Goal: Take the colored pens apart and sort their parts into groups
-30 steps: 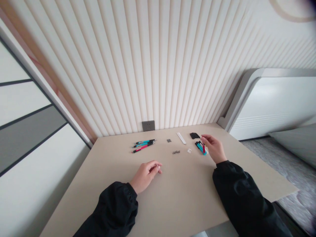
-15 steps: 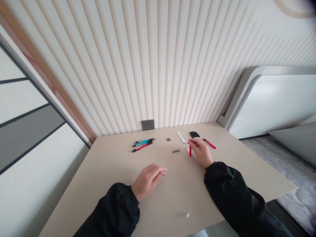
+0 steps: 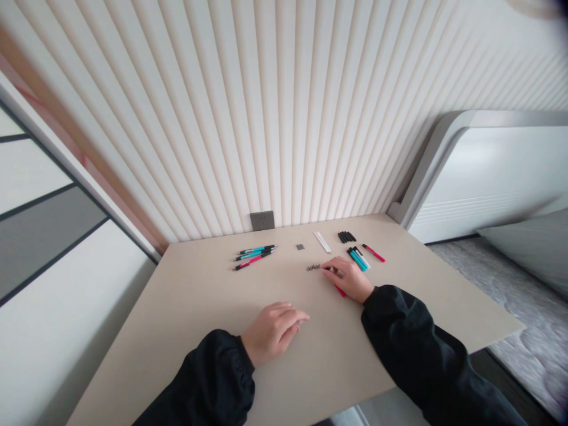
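My right hand [image 3: 349, 279] pinches a red pen barrel [image 3: 339, 291] with a black end, tilted, its red end sticking out below the fingers. Just left of the fingertips is a row of small metal pen tips [image 3: 313, 267]; whether the hand touches them I cannot tell. My left hand [image 3: 276, 331] rests on the table with its fingers loosely stretched and nothing in it. Beyond my right hand lie turquoise pen barrels [image 3: 357, 260] beside a white one [image 3: 362, 258], and another red pen barrel [image 3: 374, 253].
Three mechanical pencils [image 3: 254, 258], two turquoise and one red, lie at the back left of the table [image 3: 186, 307]. Farther back are small grey pieces [image 3: 300, 247], thin white sticks [image 3: 322, 242] and several black grips [image 3: 347, 237]. A socket [image 3: 262, 220] is on the wall.
My right hand has moved left towards the metal tips, and the red barrel, upright before, is tilted. The turquoise barrels have come into sight. A small white blur near the front edge is gone.
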`<state>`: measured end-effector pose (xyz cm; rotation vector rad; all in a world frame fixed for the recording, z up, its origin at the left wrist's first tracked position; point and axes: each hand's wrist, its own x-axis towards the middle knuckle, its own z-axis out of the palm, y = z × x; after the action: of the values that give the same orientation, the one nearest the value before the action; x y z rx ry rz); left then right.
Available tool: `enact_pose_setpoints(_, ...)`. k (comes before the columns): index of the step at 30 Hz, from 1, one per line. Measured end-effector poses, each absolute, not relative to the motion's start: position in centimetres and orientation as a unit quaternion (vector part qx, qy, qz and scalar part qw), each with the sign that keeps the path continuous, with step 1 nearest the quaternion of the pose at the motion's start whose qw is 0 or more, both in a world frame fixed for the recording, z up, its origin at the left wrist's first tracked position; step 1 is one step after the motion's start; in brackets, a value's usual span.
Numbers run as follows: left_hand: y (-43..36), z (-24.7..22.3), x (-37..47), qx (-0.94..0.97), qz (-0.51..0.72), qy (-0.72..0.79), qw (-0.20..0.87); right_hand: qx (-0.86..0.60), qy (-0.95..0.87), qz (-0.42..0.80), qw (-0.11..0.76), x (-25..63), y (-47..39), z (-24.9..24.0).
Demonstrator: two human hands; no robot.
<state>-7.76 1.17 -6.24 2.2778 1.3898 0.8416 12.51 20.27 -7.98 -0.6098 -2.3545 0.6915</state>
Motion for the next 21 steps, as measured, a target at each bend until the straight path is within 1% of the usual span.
enact_pose_setpoints(6, 1.1, -6.6, -7.7, 0.814, 0.294, 0.477, 0.153, -0.195, -0.917, 0.212, 0.275, 12.3, 20.3, -7.8)
enact_pose_setpoints(8, 1.2, -6.5, -7.8, 0.816, 0.295, 0.474, 0.147, -0.194, -0.914, 0.198, 0.297, 12.4, 20.2, -7.6)
enact_pose_setpoints(12, 1.1, -6.2, -7.8, 0.819, 0.289, 0.476, 0.136, -0.219, -0.884, 0.17, 0.376, 13.3, 18.8, -6.8)
enact_pose_setpoints(14, 1.0, -6.1, -7.8, 0.819, 0.286, 0.481, 0.129, -0.243, -0.875, 0.148, 0.392, 14.1, 17.5, -6.6)
enact_pose_setpoints(16, 0.9, -6.1, -7.8, 0.818, 0.284, 0.486, 0.124, -0.269, -0.883, 0.114, 0.368, 14.8, 16.2, -6.9)
enact_pose_setpoints(18, 0.8, -6.2, -7.8, 0.819, 0.28, 0.485, 0.122, -0.298, -0.895, 0.084, 0.321, 15.3, 15.2, -7.5)
enact_pose_setpoints(21, 0.8, -6.2, -7.8, 0.822, 0.275, 0.485, 0.117, -0.332, -0.901, 0.073, 0.269, 15.5, 14.3, -8.6)
